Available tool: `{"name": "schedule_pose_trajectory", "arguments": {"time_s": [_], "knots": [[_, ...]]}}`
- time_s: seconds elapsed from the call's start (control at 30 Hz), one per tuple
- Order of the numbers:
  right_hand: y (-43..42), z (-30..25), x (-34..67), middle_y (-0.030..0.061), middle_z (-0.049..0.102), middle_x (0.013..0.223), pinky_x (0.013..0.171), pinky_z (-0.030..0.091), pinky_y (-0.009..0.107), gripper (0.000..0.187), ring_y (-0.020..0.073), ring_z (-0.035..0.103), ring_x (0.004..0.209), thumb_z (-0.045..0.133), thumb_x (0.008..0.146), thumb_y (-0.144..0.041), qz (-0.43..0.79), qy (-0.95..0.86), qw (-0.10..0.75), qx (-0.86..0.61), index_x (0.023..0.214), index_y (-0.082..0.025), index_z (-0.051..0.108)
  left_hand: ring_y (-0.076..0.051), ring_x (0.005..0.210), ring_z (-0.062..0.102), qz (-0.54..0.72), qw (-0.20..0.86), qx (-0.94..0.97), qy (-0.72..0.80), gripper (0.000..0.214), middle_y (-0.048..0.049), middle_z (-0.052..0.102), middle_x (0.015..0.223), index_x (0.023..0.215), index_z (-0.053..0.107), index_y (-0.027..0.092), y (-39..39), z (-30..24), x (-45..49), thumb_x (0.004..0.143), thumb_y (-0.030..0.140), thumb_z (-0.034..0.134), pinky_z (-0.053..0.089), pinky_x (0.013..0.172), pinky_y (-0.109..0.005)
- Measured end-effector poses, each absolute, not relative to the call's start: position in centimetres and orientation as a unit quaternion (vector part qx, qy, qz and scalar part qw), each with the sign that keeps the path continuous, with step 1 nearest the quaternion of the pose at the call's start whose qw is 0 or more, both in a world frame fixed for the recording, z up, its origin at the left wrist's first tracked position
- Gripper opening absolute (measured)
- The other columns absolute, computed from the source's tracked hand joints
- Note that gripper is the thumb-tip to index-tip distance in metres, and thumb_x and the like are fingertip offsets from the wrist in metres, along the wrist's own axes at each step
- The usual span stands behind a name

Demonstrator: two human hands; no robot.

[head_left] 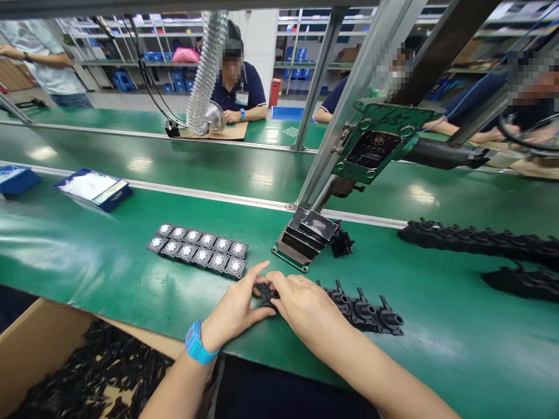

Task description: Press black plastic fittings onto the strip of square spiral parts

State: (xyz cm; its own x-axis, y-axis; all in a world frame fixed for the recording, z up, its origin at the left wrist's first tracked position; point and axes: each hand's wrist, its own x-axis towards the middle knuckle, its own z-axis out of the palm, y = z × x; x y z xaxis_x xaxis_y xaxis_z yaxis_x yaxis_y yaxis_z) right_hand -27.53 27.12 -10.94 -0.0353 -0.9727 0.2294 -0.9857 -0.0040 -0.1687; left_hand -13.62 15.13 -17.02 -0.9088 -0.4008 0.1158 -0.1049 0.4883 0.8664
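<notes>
Between my two hands, just above the green bench, is a small black plastic housing (267, 294). My right hand (301, 299) grips it from the right, with thumb and fingers bent around it. My left hand (233, 308) curls about its left side; thumb and fingers are at the part while the index finger points up, and the exact contact is partly hidden. Beside my right hand stands a row of black housings with spouts (364, 310), partly covered by that hand. Up and left lie two rows of square black parts with white swirled rotors (198, 247).
A green press head (375, 142) on a slanted post stands over a stepped metal fixture (305, 233). More black housings (471, 241) line the right. Blue bins (94, 189) sit at left. A cardboard box (52, 334) of black parts is below. Co-workers (244, 87) sit opposite.
</notes>
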Motion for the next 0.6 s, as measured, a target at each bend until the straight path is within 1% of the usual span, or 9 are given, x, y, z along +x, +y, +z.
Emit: {"name": "schedule_pose_trajectory", "arguments": {"time_s": [0.13, 0.23, 0.33, 0.47, 0.6], "knots": [[26.6, -10.3, -27.3, 0.0012, 0.060, 0.076, 0.058, 0.037, 0.026, 0.044, 0.0163, 0.059, 0.066, 0.062, 0.071, 0.001, 0.080, -0.709, 0.031, 0.699, 0.107, -0.017, 0.044, -0.019, 0.091, 0.067, -0.486, 0.153, 0.156, -0.846, 0.088, -0.0039, 0.065, 0.113, 0.150, 0.020, 0.029, 15.2, -17.0, -13.7, 0.080, 0.014, 0.071, 0.057, 0.087, -0.037], [26.5, -10.3, -27.0, 0.0011, 0.059, 0.073, 0.056, 0.035, 0.026, 0.042, 0.0158, 0.056, 0.061, 0.060, 0.073, 0.000, 0.068, -0.717, 0.043, 0.692, 0.107, -0.016, 0.043, -0.019, 0.092, 0.068, -0.490, 0.154, 0.156, -0.843, 0.087, -0.0046, 0.065, 0.116, 0.150, 0.020, 0.029, 15.1, -17.2, -13.8, 0.081, 0.015, 0.071, 0.057, 0.087, -0.037], [26.7, -10.5, -26.8, 0.0015, 0.059, 0.074, 0.056, 0.036, 0.026, 0.039, 0.0156, 0.057, 0.062, 0.059, 0.075, -0.001, 0.084, -0.724, 0.036, 0.684, 0.107, -0.017, 0.043, -0.019, 0.094, 0.068, -0.494, 0.154, 0.154, -0.842, 0.085, -0.0052, 0.065, 0.118, 0.149, 0.022, 0.029, 15.0, -17.5, -13.8, 0.081, 0.017, 0.071, 0.057, 0.088, -0.038], [26.6, -10.3, -27.1, 0.0027, 0.062, 0.083, 0.060, 0.040, 0.025, 0.042, 0.0167, 0.063, 0.072, 0.059, 0.077, 0.000, 0.100, -0.726, -0.033, 0.680, 0.111, -0.017, 0.043, -0.019, 0.093, 0.068, -0.495, 0.152, 0.153, -0.842, 0.082, -0.0049, 0.065, 0.118, 0.146, 0.026, 0.028, 15.0, -17.4, -13.8, 0.079, 0.017, 0.073, 0.057, 0.087, -0.037], [26.0, -9.6, -27.7, 0.0056, 0.064, 0.091, 0.064, 0.043, 0.025, 0.041, 0.0193, 0.066, 0.082, 0.064, 0.079, -0.005, 0.073, -0.724, -0.105, 0.678, 0.112, -0.017, 0.043, -0.020, 0.096, 0.067, -0.493, 0.155, 0.157, -0.841, 0.078, -0.0048, 0.064, 0.117, 0.141, 0.030, 0.027, 15.1, -16.9, -13.8, 0.078, 0.017, 0.074, 0.057, 0.086, -0.036]]}}
